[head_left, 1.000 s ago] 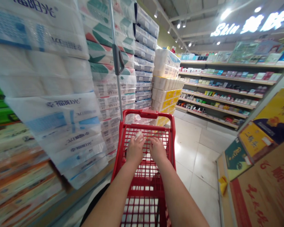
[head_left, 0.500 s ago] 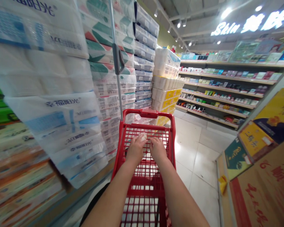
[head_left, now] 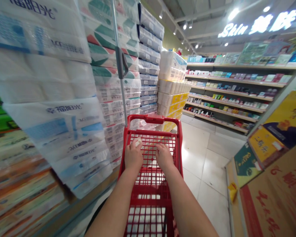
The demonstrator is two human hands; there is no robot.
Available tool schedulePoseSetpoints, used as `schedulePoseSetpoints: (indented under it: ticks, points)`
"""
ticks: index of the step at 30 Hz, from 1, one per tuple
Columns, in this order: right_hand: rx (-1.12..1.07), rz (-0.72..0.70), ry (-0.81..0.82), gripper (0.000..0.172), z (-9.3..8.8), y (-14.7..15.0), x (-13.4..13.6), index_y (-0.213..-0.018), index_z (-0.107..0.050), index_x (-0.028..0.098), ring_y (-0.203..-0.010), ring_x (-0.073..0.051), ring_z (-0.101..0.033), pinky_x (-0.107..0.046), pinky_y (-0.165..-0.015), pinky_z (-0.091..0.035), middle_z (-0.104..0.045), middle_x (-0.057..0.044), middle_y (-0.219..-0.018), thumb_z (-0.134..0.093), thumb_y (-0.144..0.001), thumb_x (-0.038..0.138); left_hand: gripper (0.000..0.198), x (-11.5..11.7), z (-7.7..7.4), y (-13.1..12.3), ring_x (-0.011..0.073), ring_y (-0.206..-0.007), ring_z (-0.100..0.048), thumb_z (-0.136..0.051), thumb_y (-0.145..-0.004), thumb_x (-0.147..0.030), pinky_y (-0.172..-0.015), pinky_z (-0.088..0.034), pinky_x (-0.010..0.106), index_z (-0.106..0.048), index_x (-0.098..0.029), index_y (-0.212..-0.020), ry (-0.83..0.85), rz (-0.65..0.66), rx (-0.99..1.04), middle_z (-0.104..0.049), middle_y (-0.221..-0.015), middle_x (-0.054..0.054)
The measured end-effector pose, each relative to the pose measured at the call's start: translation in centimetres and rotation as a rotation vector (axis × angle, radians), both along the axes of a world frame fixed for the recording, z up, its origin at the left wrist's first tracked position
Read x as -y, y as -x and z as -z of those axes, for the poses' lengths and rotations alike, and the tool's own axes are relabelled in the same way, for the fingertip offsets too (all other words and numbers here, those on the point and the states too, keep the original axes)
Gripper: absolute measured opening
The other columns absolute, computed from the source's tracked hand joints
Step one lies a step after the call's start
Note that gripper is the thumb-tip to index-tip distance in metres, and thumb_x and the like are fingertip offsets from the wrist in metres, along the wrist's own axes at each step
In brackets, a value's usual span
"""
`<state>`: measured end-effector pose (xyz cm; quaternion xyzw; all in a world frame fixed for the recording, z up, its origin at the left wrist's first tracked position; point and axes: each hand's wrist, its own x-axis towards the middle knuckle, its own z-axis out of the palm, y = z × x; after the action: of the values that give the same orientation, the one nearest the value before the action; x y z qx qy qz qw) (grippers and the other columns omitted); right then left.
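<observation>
My left hand (head_left: 134, 157) is closed around a small white crumpled piece (head_left: 138, 142), perhaps paper or tissue, which pokes out between the thumb and fingers. It hovers over the left side of a red plastic shopping cart (head_left: 153, 191) with grid walls. Over the cart's right side is my right hand (head_left: 164, 156), its fingers loosely bent and somewhat apart, with nothing visible in them. Neither hand grips the cart's red far rim (head_left: 154, 119). A metal pole with a grey handle (head_left: 120, 62) rises by the cart's far left corner.
Tall stacks of wrapped tissue packs (head_left: 71, 131) stand close on the left. More paper packs (head_left: 172, 95) are stacked ahead. Shelves (head_left: 232, 89) of small boxes and bottles line the back right. Cardboard cartons (head_left: 278, 177) border the tiled floor (head_left: 202, 158) on the right.
My left hand has moved left, away from my right hand, carrying the small white piece. The right hand and the cart look nearly unmoved.
</observation>
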<state>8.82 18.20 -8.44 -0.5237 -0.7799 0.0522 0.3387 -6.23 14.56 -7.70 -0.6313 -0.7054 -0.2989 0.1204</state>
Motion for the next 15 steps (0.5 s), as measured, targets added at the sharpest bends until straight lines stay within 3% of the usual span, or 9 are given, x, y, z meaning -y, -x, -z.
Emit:
schedulePoseSetpoints:
  ticks: [5, 11, 15]
  points:
    - [-0.01, -0.005, 0.002, 0.033, -0.1, 0.0, 0.1, -0.113, -0.066, 0.018, -0.108, -0.022, -0.051, -0.032, -0.094, -0.042, -0.064, -0.008, -0.116, -0.046, -0.088, 0.011, 0.036, 0.3, 0.1, -1.5, 0.0222, -0.106, -0.049, -0.047, -0.081, -0.009, -0.096, -0.045, 0.036, -0.071, -0.027, -0.101, 0.037, 0.229, -0.03, -0.054, -0.13, 0.001]
    - [-0.016, -0.002, -0.004, 0.035, 0.0, 0.0, 0.1, -0.116, -0.065, 0.018, -0.111, -0.022, -0.05, -0.032, -0.094, -0.042, -0.063, -0.008, -0.119, -0.046, -0.088, 0.011, 0.033, 0.2, -0.1, -0.6, 0.0234, -0.103, -0.05, -0.048, -0.083, -0.013, -0.095, -0.044, 0.039, -0.067, -0.026, -0.107, 0.0, 0.035, 0.032, -0.053, -0.124, 0.006]
    - [-0.011, -0.01, 0.003, 0.033, 0.0, 0.0, 0.0, -0.114, -0.066, 0.018, -0.108, -0.022, -0.051, -0.032, -0.093, -0.042, -0.063, -0.008, -0.117, -0.045, -0.089, 0.011, 0.032, 0.5, 0.1, -1.4, 0.0211, -0.105, -0.049, -0.052, -0.078, -0.008, -0.096, -0.044, 0.033, -0.069, -0.028, -0.096, 0.031, 0.251, -0.011, -0.056, -0.119, 0.002]
